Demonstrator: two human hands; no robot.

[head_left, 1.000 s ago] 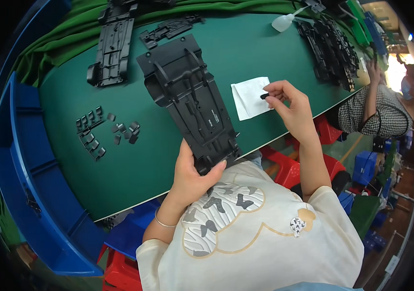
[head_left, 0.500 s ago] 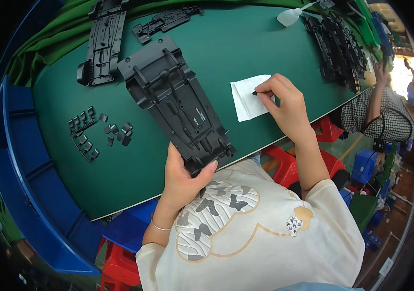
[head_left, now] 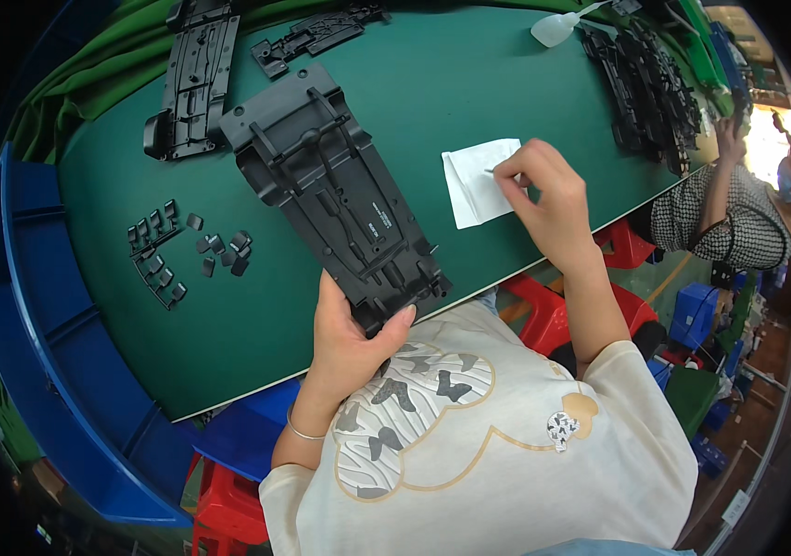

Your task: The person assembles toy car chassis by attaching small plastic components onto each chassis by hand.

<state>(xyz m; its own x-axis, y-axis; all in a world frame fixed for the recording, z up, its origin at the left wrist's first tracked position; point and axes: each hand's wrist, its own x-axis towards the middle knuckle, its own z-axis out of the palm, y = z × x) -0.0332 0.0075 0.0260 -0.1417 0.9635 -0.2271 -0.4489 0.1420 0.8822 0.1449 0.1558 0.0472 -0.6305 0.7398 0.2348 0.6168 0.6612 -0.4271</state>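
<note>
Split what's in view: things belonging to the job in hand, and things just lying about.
In the job, judging by the hands:
black chassis-like part, gripped by the left hand
tiny dark piece, mostly hidden, pinched by the right hand
white sheet

Apparently just lying about:
small loose pieces
second chassis-like part
white squeeze bottle
pile of black parts

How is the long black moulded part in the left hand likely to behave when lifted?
The moulded part is probably stiff: the left hand grips its near end, yet it shows no visible bend. It looks like plastic, so is likely light for its size. Its raised bars may help against slipping.
</note>
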